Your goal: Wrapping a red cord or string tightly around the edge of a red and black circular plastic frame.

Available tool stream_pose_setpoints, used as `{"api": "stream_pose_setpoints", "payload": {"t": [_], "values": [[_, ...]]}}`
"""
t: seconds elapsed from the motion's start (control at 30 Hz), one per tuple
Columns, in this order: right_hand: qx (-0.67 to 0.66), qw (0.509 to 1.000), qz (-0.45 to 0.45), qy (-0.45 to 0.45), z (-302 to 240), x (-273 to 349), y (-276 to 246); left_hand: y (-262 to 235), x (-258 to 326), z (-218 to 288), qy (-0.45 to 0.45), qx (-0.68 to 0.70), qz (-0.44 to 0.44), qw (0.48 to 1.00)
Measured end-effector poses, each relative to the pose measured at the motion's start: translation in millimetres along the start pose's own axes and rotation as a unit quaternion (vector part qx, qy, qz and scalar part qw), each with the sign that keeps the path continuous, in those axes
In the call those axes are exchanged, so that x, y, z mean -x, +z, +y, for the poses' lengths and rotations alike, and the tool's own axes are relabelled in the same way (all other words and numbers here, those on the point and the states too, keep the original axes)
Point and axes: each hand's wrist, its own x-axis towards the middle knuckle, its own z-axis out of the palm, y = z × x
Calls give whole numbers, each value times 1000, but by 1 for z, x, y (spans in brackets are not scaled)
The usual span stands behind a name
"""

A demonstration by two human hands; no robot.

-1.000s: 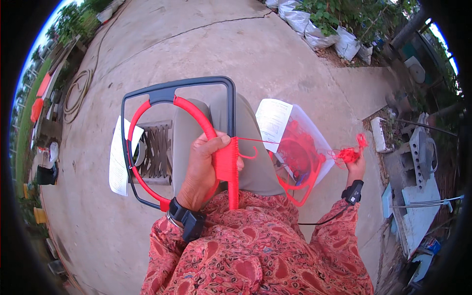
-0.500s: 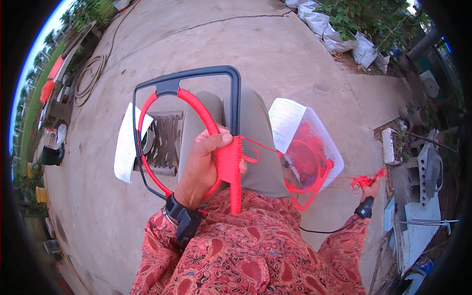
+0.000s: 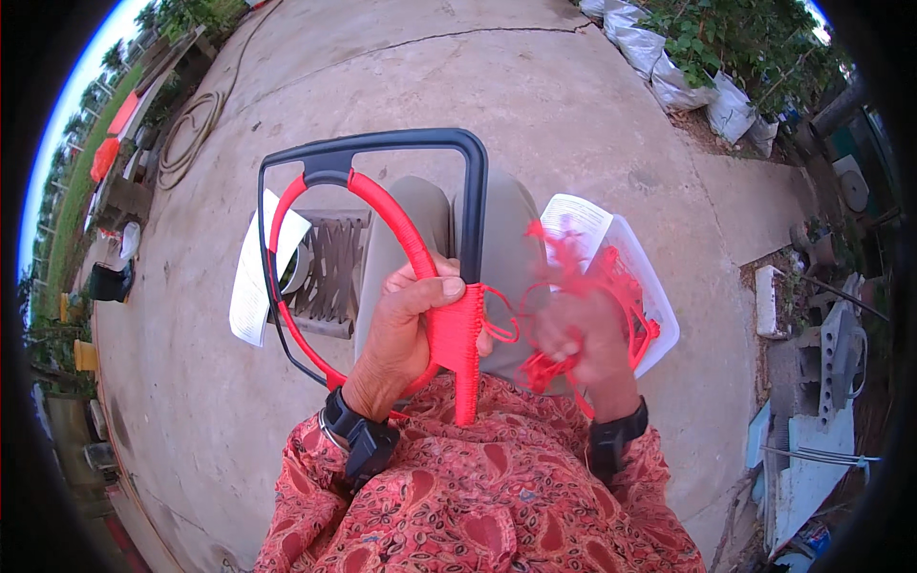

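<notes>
A black frame (image 3: 476, 205) with rounded corners and a ring joined inside it stands over my lap. Red cord (image 3: 458, 329) is wound tightly round much of the ring and along the frame's near right side. My left hand (image 3: 401, 320) is closed round the wrapped part, its thumb on the cord. Blurred by motion, my right hand (image 3: 587, 334) is closed on a loose bundle of red cord (image 3: 552, 371) just right of the frame. A slack loop of cord (image 3: 501, 315) hangs between the wrapping and that hand.
Right of my knees, a clear plastic box (image 3: 664, 325) holds more red pieces, with a printed sheet (image 3: 576, 222) over its edge. At left, another sheet (image 3: 250, 277) lies by a slatted stool (image 3: 330, 315). Farther off are a coiled hose (image 3: 191, 143), white sacks (image 3: 680, 86) and concrete blocks (image 3: 798, 358).
My right hand has come in from far out at the right to beside the frame, bringing the cord bundle. The stretched cord has gone slack. My left hand keeps its grip.
</notes>
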Motion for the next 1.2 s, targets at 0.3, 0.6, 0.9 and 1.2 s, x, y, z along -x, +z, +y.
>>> {"api": "stream_pose_setpoints", "payload": {"t": [0.3,0.6,0.9,1.2], "values": [[81,993,76,-30,11,0,-44,-3,-9,-1,-4,-3,22,1000],[583,790,132,-135,-40,-41,-46,8,-20,-9,-75,-55,22,995],[400,906,-82,-109,2,-64,-17,7,-19,-11,-66,-46,15,997],[583,804,92,-69,-45,-10,13,3,-19,-12,-76,-36,38,996]]}}
